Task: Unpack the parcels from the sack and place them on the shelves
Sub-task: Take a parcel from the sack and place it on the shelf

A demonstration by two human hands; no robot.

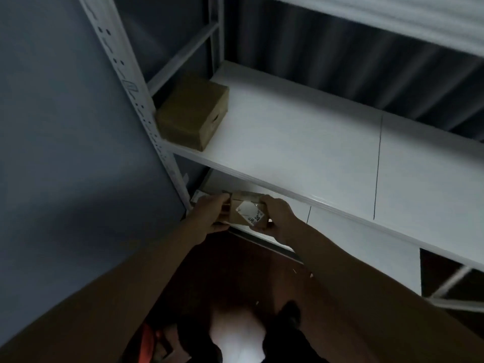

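The parcel point(246, 212), small brown card with a white label uppermost, is held between both hands at the front lip of the lower shelf point(340, 231). Left hand point(209, 214) curls its fingers over the parcel's left end; right hand point(277, 218) clamps the right end. Recommended: slide it inward past the fingertips until fully supported, then release. A larger box point(193, 112) sits on the upper shelf point(301, 142), well beyond the fingers.
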